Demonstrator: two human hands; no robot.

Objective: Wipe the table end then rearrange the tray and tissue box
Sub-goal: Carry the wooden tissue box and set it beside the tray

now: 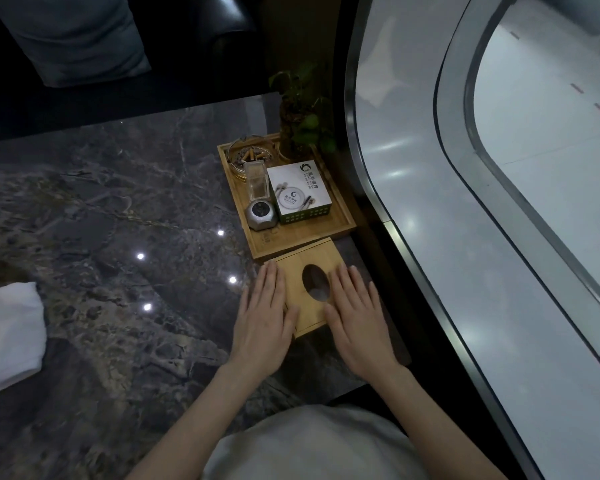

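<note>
A wooden tissue box (310, 258) with an oval slot lies flat on the dark marble table (118, 209), just in front of a wooden tray (340, 226). My left hand (264, 317) lies flat against the box's left side, fingers straight and together. On the box's right side my right hand (357, 320) rests the same way, palm down. Neither hand is curled around the box. A white cloth (7, 334) lies at the table's left edge, away from both hands.
The tray holds an ashtray with cigarette butts (252, 155), a clear holder (257, 181), a small silver device (261, 214), a white printed box (300, 190) and a potted plant (302, 123). A curved glass railing (413, 202) borders the table on the right. Dark seating (84, 36) stands behind.
</note>
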